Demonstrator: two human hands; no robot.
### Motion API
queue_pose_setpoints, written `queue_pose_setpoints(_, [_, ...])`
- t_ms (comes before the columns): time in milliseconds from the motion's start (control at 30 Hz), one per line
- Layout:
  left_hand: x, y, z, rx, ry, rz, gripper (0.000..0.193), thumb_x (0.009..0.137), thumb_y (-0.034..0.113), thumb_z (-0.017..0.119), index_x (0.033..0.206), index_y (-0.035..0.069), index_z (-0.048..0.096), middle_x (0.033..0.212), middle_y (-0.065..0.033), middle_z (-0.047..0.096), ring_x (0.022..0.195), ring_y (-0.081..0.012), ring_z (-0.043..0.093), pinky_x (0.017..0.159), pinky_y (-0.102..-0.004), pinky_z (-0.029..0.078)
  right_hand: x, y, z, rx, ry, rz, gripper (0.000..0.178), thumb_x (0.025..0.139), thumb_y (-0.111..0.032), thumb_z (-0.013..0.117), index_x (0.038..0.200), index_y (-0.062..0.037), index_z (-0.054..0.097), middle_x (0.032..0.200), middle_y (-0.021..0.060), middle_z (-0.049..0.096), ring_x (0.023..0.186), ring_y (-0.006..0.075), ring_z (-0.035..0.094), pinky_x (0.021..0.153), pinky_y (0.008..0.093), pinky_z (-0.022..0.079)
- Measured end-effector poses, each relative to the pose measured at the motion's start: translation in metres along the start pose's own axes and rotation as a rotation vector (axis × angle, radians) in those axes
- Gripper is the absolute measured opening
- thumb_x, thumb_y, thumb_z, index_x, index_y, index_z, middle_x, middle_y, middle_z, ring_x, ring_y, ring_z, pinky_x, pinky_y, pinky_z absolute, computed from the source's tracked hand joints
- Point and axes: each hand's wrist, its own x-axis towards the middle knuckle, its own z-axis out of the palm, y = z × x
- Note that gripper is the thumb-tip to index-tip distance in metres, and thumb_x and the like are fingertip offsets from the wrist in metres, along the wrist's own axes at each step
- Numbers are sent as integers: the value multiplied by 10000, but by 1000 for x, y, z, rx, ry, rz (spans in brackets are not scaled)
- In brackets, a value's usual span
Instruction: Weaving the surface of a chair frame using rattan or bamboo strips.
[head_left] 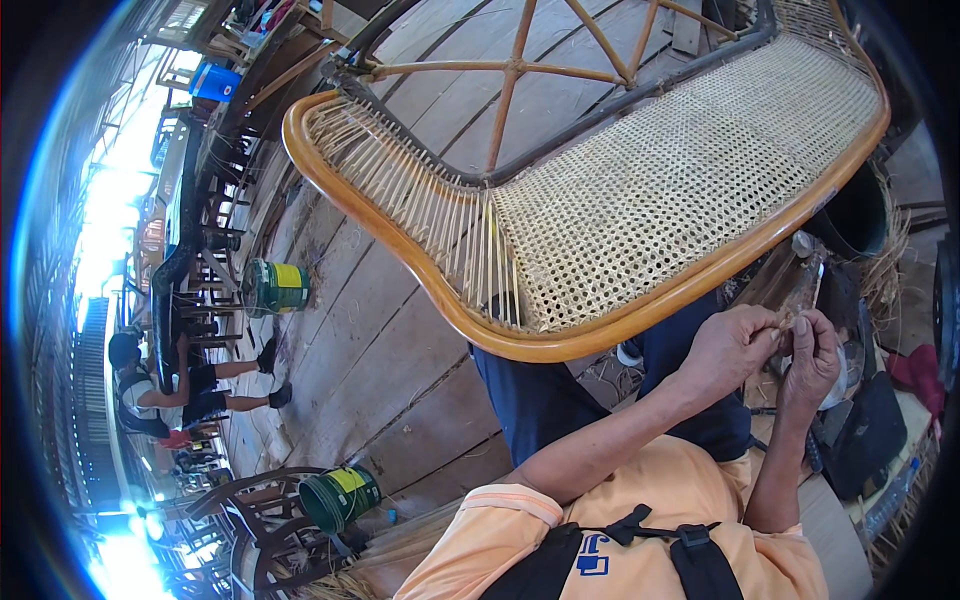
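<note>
My left hand [735,345] and my right hand [814,362] meet fingertip to fingertip at the right, just beyond the frame's near edge. Both are pinched closed over something small, which the fingers hide; a thin pale strand seems to show between them. Across my lap lies a curved piece of furniture with a glossy orange-brown rattan rim [430,270]. Its woven cane panel [680,180] has a tight open mesh over the middle and right. At the left end, separate cane strips [400,180] run in one direction only, from the rim to the dark inner rail.
A dark bucket [858,215] and cluttered tools stand at the right, near a red cloth [915,375]. Green buckets [275,287] with yellow labels stand on the plank floor [350,330]. A seated person [160,390] works at far left, among chair frames. A blue container [214,82] is behind.
</note>
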Motion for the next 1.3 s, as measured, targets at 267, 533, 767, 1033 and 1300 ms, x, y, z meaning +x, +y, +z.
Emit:
queue_pose_setpoints(267, [4, -4, 3, -150, -56, -101, 158, 864, 87, 617, 956, -40, 635, 859, -74, 601, 767, -122, 554, 702, -250, 448, -1, 6, -3, -72, 11, -53, 103, 887, -17, 634, 989, 1, 634, 849, -10, 582, 725, 49, 517, 659, 186, 439])
queue_pose_setpoints(533, [9, -10, 9, -313, -83, -135, 175, 888, 83, 631, 1021, -29, 654, 851, -33, 552, 709, -87, 501, 647, -234, 428, 2, 16, -4, -127, 106, -188, 202, 861, 23, 644, 1061, -2, 648, 928, 11, 607, 795, 72, 541, 706, 198, 461])
queue_pose_setpoints(767, [11, -12, 13, -242, -46, -75, 161, 883, 60, 631, 1022, -20, 651, 834, -36, 539, 695, -90, 490, 616, -233, 415, 5, 17, -4, -111, 93, -202, 176, 855, 35, 642, 1026, -4, 654, 923, 16, 606, 791, 79, 549, 688, 202, 465])
queue_pose_setpoints(1033, [19, -14, 8, 120, 32, 154, 114, 833, 60, 635, 942, 29, 626, 813, -115, 573, 735, -252, 583, 673, -308, 470, 9, 15, -4, -111, 18, -99, 129, 876, 6, 629, 1003, -18, 639, 924, 23, 611, 741, 72, 544, 657, 200, 461])
queue_pose_setpoints(1300, [31, -45, 24, -215, 33, -218, 113, 869, 89, 636, 929, -1, 666, 793, 4, 613, 707, -66, 553, 643, -206, 447, 31, 12, -31, -87, 31, -24, 137, 945, -44, 540, 1071, -25, 589, 902, 33, 619, 723, 76, 538, 660, 206, 452])
